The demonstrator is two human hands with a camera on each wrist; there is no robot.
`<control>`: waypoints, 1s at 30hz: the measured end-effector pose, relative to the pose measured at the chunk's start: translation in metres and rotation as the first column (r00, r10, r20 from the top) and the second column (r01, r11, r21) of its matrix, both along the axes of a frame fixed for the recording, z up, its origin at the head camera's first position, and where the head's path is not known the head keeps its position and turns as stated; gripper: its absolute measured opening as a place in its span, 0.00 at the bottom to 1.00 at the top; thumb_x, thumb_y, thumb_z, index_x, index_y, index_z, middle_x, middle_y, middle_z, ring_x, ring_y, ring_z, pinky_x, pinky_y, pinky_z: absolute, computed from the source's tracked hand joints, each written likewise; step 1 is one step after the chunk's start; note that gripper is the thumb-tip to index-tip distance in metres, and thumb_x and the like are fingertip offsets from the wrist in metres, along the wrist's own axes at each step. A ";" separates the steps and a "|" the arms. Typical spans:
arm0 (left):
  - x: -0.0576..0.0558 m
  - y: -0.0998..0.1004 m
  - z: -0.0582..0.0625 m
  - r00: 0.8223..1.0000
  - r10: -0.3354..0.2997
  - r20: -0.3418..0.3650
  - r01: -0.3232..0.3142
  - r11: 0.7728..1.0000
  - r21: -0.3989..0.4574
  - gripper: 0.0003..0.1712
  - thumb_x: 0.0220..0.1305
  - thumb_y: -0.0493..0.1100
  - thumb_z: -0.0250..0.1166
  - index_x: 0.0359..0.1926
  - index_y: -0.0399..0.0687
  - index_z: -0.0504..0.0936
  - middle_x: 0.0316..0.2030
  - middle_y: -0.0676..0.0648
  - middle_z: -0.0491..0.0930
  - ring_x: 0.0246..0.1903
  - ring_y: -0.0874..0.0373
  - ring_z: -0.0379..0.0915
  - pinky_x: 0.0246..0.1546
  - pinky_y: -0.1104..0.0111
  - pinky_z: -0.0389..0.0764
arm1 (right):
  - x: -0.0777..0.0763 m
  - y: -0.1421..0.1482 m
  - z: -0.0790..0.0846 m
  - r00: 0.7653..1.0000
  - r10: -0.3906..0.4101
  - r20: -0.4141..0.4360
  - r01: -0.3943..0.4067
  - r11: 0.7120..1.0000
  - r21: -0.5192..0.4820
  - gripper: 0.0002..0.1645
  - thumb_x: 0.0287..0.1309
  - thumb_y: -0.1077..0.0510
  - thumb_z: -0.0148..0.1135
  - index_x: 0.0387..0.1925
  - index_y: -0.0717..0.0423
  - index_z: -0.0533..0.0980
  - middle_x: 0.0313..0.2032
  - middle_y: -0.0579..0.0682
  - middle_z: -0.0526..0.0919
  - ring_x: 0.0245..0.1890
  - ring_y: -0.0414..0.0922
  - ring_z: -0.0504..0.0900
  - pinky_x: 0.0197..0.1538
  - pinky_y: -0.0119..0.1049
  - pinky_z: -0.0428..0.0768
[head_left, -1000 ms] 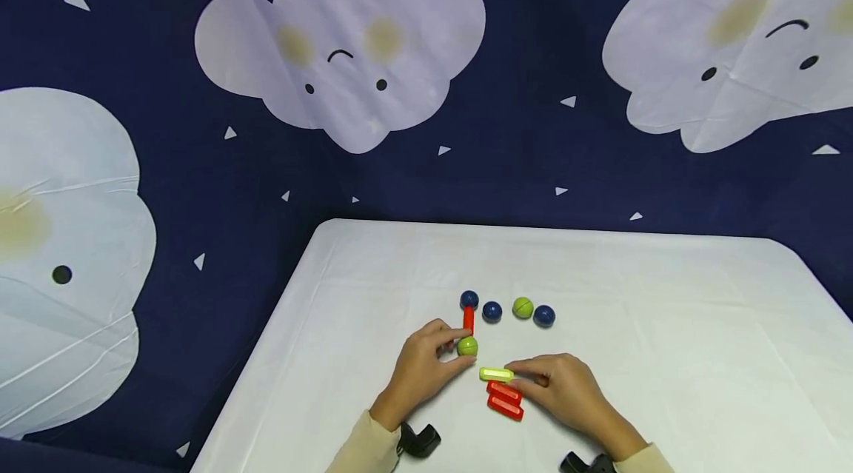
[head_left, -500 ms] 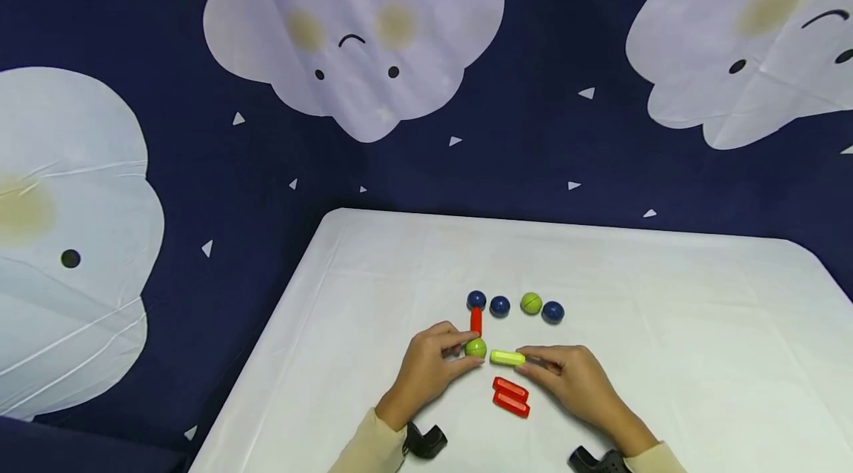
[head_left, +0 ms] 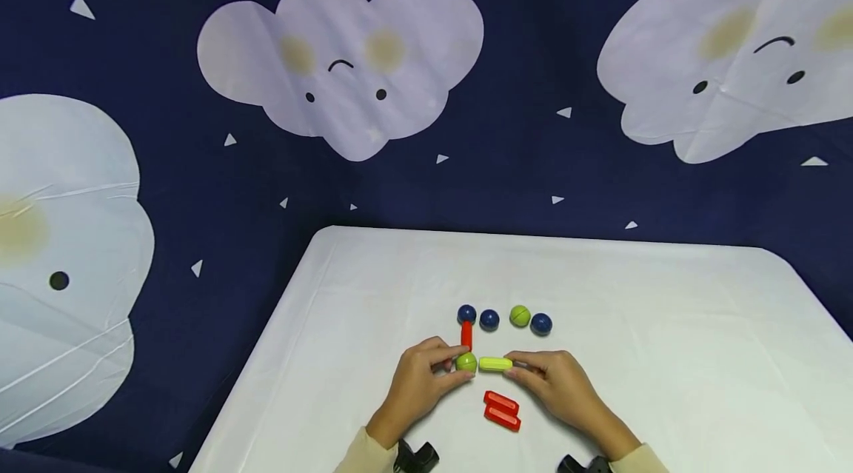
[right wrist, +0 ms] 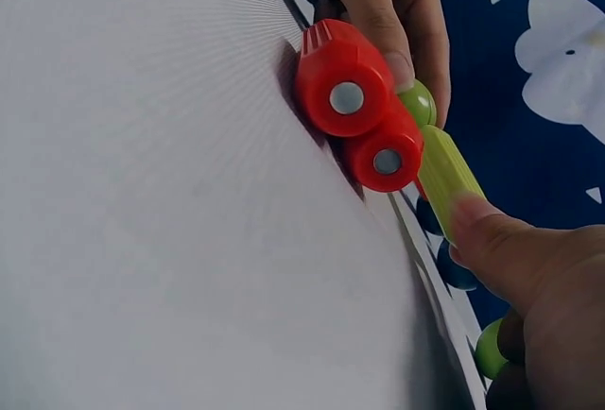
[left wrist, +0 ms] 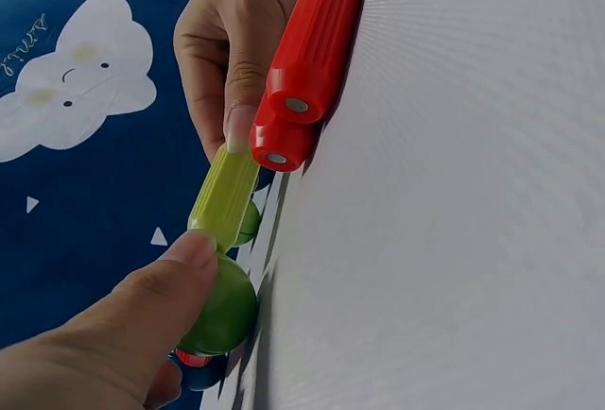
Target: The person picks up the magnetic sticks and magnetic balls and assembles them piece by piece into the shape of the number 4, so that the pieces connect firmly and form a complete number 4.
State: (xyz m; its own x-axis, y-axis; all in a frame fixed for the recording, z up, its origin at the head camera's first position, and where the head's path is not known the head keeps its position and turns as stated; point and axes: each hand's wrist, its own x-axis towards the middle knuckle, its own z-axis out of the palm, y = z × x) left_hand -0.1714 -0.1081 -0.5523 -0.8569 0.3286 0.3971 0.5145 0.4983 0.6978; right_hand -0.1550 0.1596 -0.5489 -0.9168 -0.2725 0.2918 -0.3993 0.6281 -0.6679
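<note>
1. The left hand [head_left: 416, 384] is pinching a green ball [head_left: 466, 363] between thumb and fingers, the thumb pressing on the side nearer the person.
2. The right hand [head_left: 561, 389] is pinching one end of a yellow-green stick [head_left: 494, 364], whose free end is pointing toward the left fingers.
3. That free end is lying just beside the green ball; whether they are touching, I cannot tell.
4. Beyond the left fingertips, a red stick [head_left: 466, 337] is running from the green ball to a blue ball [head_left: 466, 313].
5. Farther out than both hands' fingers, a second blue ball [head_left: 489, 320], another green ball [head_left: 520, 316] and a third blue ball [head_left: 541, 324] are resting on the white counter [head_left: 640, 303].
6. Between the hands, nearer the person than the fingers, a second red stick [head_left: 501, 403] and a third red stick [head_left: 503, 418] are lying side by side, touching, silver discs [right wrist: 346, 97] showing at their ends.
7. A dark blue backdrop [head_left: 520, 36] with pale clouds [head_left: 413, 21] is hanging behind.
</note>
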 end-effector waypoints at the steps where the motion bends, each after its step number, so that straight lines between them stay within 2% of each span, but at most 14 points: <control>1: 0.000 -0.001 0.000 1.000 0.003 0.001 -0.003 1.000 0.001 0.22 0.53 0.53 0.80 0.49 0.55 0.91 0.27 0.59 0.77 0.26 0.65 0.70 0.27 0.78 0.67 | 0.000 -0.001 0.000 1.000 0.000 0.003 0.000 1.000 -0.003 0.13 0.61 0.48 0.73 0.45 0.44 0.89 0.15 0.26 0.65 0.17 0.27 0.61 0.22 0.27 0.63; 10: 0.002 -0.001 -0.004 1.000 -0.006 0.024 0.007 1.000 -0.002 0.22 0.54 0.54 0.79 0.49 0.56 0.91 0.29 0.59 0.77 0.26 0.66 0.69 0.26 0.78 0.68 | 0.003 -0.002 -0.003 0.999 -0.013 0.032 0.012 1.000 0.010 0.14 0.62 0.45 0.72 0.45 0.45 0.89 0.15 0.26 0.66 0.16 0.27 0.61 0.21 0.27 0.63; 19: -0.004 -0.001 -0.004 0.999 -0.019 -0.044 0.020 1.000 0.007 0.21 0.55 0.54 0.79 0.49 0.54 0.91 0.29 0.58 0.77 0.25 0.66 0.68 0.25 0.79 0.67 | 0.000 -0.004 -0.001 1.000 -0.017 -0.021 0.017 1.000 0.010 0.12 0.60 0.47 0.73 0.45 0.43 0.89 0.15 0.25 0.66 0.17 0.27 0.61 0.22 0.27 0.63; 25: -0.004 -0.002 -0.002 0.999 -0.016 -0.037 0.016 1.000 -0.006 0.21 0.55 0.55 0.78 0.49 0.54 0.91 0.29 0.58 0.77 0.25 0.64 0.69 0.26 0.79 0.66 | 0.000 -0.006 0.001 1.000 -0.024 -0.020 0.025 0.999 0.026 0.13 0.61 0.45 0.72 0.45 0.43 0.89 0.15 0.25 0.64 0.17 0.27 0.60 0.22 0.27 0.62; 30: -0.003 -0.002 -0.004 0.998 -0.026 -0.055 0.025 1.000 -0.011 0.22 0.55 0.54 0.79 0.50 0.54 0.90 0.31 0.58 0.76 0.27 0.66 0.68 0.27 0.79 0.68 | 0.002 -0.007 -0.001 0.999 -0.032 -0.008 0.032 0.999 0.029 0.13 0.60 0.45 0.73 0.45 0.42 0.89 0.14 0.25 0.64 0.16 0.27 0.60 0.22 0.27 0.62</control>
State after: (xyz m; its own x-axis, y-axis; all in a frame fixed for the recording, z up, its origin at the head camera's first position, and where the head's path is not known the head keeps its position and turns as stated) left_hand -0.1742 -0.1106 -0.5568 -0.8249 0.3545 0.4403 0.5649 0.4913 0.6629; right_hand -0.1530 0.1529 -0.5497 -0.9229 -0.2516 0.2915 -0.3839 0.6598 -0.6460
